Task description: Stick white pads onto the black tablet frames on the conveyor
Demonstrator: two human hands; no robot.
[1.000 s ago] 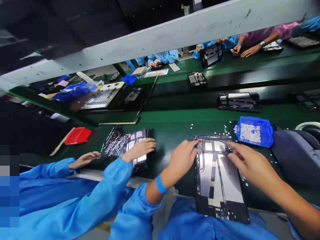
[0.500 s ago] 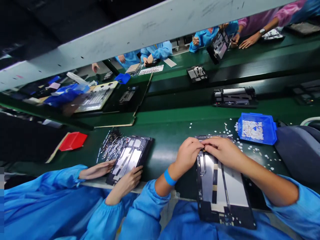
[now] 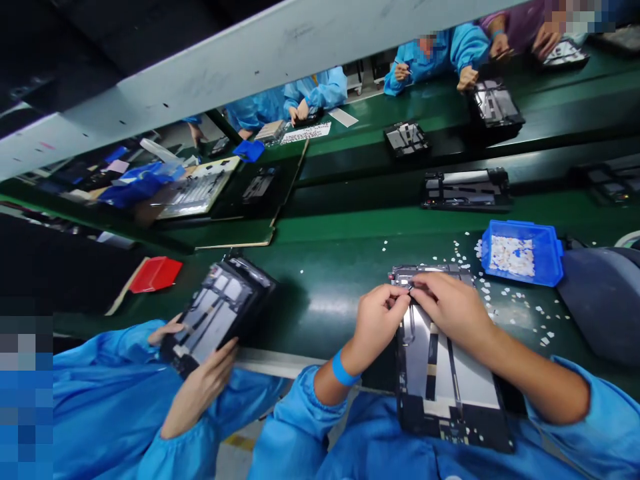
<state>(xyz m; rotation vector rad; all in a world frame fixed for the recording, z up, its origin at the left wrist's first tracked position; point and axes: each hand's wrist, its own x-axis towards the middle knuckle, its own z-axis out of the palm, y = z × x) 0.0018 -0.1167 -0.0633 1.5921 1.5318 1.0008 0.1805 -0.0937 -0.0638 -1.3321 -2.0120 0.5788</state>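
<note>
1 long green bench (image 3: 325, 287), smooth and faintly glossy, bears a flat rectangular device (image 3: 473, 373), its black frame edging silvery panels and dark strips, its near end jutting over the person's lap; beyond its top right sits a translucent blue plastic bin (image 3: 550, 263); the left hand (image 3: 383, 320) and right hand (image 3: 450, 307) bring curled fingertips together over the device's upper left, but whether either set grips a part I cannot tell; small white flakes (image 3: 513, 255) heap in the bin and scatter beside it
</note>
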